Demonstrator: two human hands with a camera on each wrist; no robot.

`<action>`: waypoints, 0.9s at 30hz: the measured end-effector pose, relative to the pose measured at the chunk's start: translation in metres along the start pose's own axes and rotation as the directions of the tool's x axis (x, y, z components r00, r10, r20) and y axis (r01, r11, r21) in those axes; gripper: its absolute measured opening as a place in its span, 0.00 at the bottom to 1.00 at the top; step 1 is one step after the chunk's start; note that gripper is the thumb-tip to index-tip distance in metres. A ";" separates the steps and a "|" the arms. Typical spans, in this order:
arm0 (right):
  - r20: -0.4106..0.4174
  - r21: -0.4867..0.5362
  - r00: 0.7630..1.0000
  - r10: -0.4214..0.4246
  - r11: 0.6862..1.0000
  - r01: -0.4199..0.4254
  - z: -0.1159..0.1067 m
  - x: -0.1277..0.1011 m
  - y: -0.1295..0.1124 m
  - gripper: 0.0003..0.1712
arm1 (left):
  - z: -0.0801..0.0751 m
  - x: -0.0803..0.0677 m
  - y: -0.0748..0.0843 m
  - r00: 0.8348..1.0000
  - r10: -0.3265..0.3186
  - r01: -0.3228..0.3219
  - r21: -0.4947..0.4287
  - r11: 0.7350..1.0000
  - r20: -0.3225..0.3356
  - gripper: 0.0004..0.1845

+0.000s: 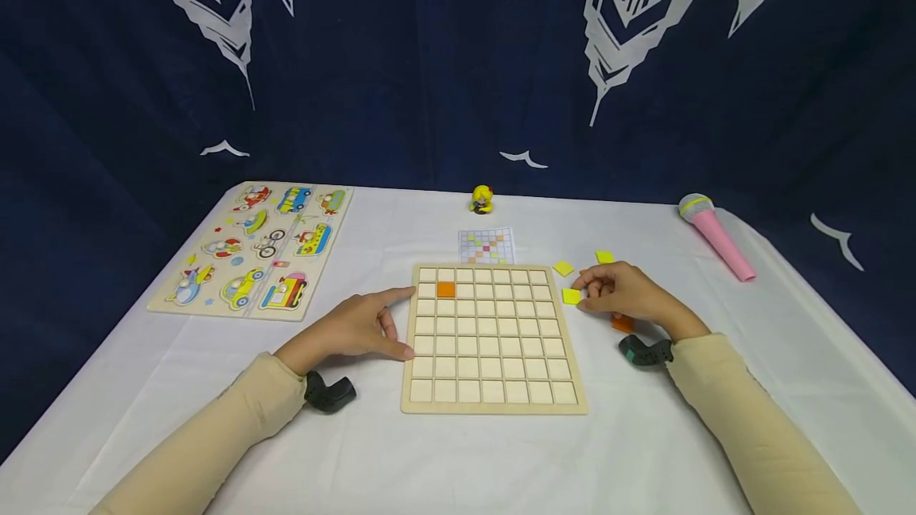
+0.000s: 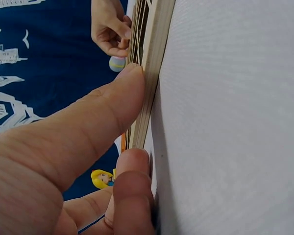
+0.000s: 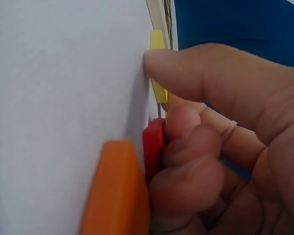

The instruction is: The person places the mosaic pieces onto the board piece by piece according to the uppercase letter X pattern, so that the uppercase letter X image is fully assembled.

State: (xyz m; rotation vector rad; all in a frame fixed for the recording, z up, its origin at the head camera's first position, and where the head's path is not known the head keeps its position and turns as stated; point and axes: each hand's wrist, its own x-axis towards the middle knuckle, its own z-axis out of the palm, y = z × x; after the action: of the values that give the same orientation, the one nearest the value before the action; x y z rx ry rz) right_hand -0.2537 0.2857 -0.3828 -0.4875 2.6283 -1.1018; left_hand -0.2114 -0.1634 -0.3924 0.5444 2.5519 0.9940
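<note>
A wooden grid board point(image 1: 494, 409) lies flat on the table, with an orange tile point(image 1: 446, 289) in its second row near the left. My left hand point(image 1: 358, 328) touches the board's left edge with thumb and index finger spread apart. Just off the board's right edge, my right hand point(image 1: 626, 292) pinches a yellow tile point(image 1: 571, 296) between thumb and fingers. Under and beside that hand lie an orange tile point(image 1: 622, 324) and a red tile point(image 3: 154, 147), the red one mostly hidden from above. Two more yellow tiles, one near the board point(image 1: 563, 269) and one farther back point(image 1: 604, 257), lie beyond it.
A printed pattern card point(image 1: 487, 245) lies behind the board, and a small yellow-haired figurine point(image 1: 482, 199) stands farther back. At the left is a wooden vehicle puzzle point(image 1: 246, 253). A pink toy microphone point(image 1: 719, 239) lies at the back right. A dark curtain point(image 1: 429, 62) hangs behind the table.
</note>
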 end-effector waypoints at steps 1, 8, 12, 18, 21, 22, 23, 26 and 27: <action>0.000 -0.006 1.000 -0.003 1.000 0.003 0.000 0.000 0.000 0.19 | 0.000 0.000 0.000 1.000 -0.001 0.001 -0.001 1.000 0.001 0.55; 0.008 -0.047 1.000 -0.024 0.999 0.024 -0.001 0.001 -0.004 0.16 | 0.000 -0.001 0.000 1.000 0.001 -0.001 -0.012 1.000 -0.003 0.55; 0.013 -0.073 0.999 -0.032 0.997 0.033 -0.001 0.001 -0.006 0.15 | 0.000 0.000 0.000 1.000 0.003 -0.003 -0.015 1.000 0.000 0.55; 0.006 -0.100 0.999 -0.045 0.994 0.045 -0.002 0.000 -0.010 0.15 | 0.000 0.000 0.000 1.000 0.008 -0.008 -0.015 1.000 0.000 0.55; -0.004 -0.103 0.999 -0.052 0.993 0.052 -0.003 -0.001 -0.012 0.14 | 0.000 0.000 0.001 1.000 0.002 -0.002 -0.014 1.000 0.000 0.55; -0.007 -0.104 0.998 -0.056 0.993 0.055 -0.003 -0.001 -0.013 0.14 | 0.000 0.000 0.002 1.000 0.001 -0.001 -0.014 1.000 0.000 0.55; -0.010 -0.103 0.998 -0.062 0.993 0.060 -0.003 -0.001 -0.013 0.14 | 0.000 0.000 0.002 1.000 0.000 0.000 -0.012 1.000 0.001 0.55; -0.019 -0.098 0.997 -0.076 0.992 0.074 -0.002 0.000 -0.015 0.14 | 0.000 -0.001 0.002 1.000 -0.004 0.004 -0.008 1.000 0.001 0.55; -0.021 -0.096 0.997 -0.078 0.993 0.075 -0.001 0.000 -0.016 0.14 | 0.000 -0.001 0.002 1.000 -0.005 0.005 -0.008 1.000 0.001 0.55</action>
State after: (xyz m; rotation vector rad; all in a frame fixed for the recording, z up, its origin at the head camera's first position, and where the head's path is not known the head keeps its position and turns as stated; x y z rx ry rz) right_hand -0.2505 0.2758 -0.3706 -0.6024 2.7140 -1.0143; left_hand -0.2104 -0.1623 -0.3903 0.5358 2.5463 1.0010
